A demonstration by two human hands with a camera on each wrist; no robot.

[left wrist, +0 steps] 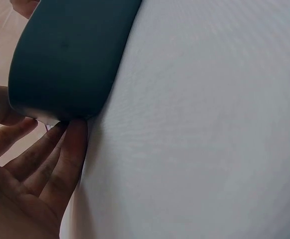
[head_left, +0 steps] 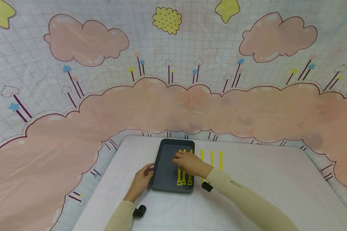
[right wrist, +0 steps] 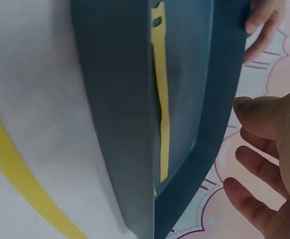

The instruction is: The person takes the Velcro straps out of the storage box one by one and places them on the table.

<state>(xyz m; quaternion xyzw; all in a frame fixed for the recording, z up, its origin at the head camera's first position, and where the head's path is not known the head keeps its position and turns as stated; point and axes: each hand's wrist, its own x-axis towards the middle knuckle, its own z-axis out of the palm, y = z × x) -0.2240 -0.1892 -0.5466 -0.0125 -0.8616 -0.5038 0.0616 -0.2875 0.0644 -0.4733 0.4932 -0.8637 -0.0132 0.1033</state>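
A dark grey rectangular tray [head_left: 164, 168] lies on the white table. Three yellow cable straps [head_left: 179, 177] with slotted ends lie lengthwise in its right half, and one such strap [right wrist: 161, 89] shows in the right wrist view. My left hand [head_left: 141, 182] is at the tray's left side, fingertips [left wrist: 75, 132] touching its outer wall. Over the tray's right half is my right hand [head_left: 192, 164], partly covering the straps. In the right wrist view its fingers [right wrist: 257, 167] are apart and loosely bent, with nothing between them.
Three more yellow straps [head_left: 221, 160] lie on the table to the right of the tray, their lower parts partly hidden by my right arm. A patterned cloth [head_left: 173, 109] with clouds rises behind the white table [head_left: 263, 179].
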